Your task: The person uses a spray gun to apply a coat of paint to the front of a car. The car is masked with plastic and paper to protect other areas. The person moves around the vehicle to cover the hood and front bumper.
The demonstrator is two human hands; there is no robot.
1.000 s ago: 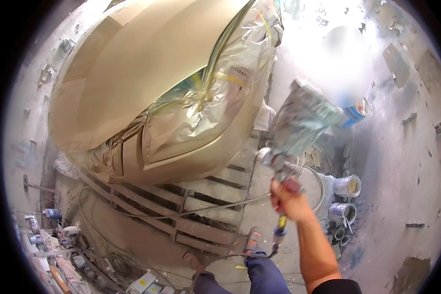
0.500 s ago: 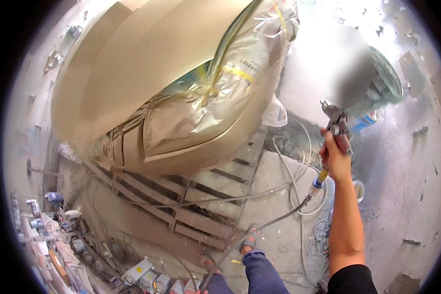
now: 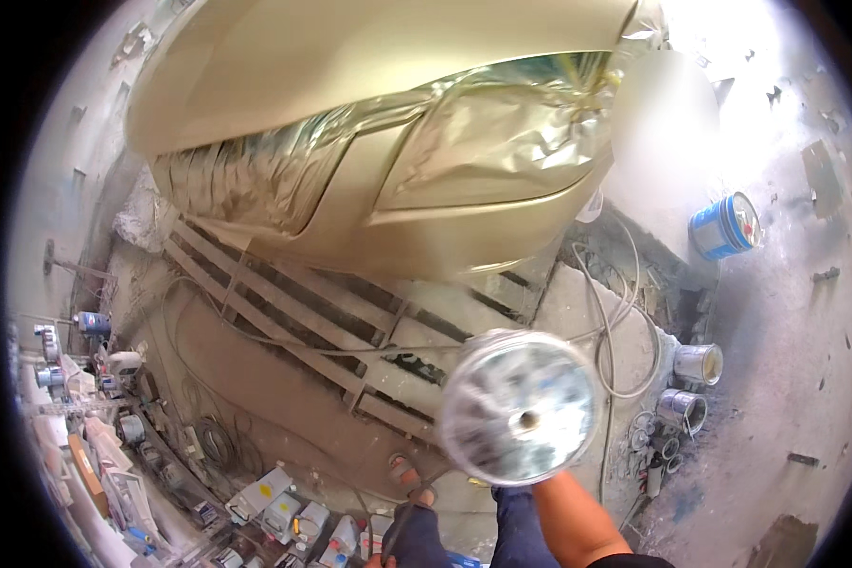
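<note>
My right hand (image 3: 556, 490) is mostly hidden beneath the round cup of a spray gun (image 3: 488, 440); its wrist and forearm show below. The cup's shiny top, with a small hole in the middle, faces up and covers the gun body. The spray gun is apart from the gold car body (image 3: 379, 57) at the top, whose openings are covered with crinkled masking sheet (image 3: 502, 142). At the lower edge my left hand (image 3: 381, 561), partly cut off, is closed round a dark hose (image 3: 402, 523).
A slatted floor grate (image 3: 284, 322) lies under the car body. Loose hose (image 3: 655, 364) coils on its right. A blue bucket (image 3: 724, 227) and open tins (image 3: 699, 363) stand at right. Bottles and cans (image 3: 279, 516) crowd the lower left.
The spray gun has come from the upper right down to the lower middle, its cup top now facing up. The view has shifted, showing more of the car body's masked front.
</note>
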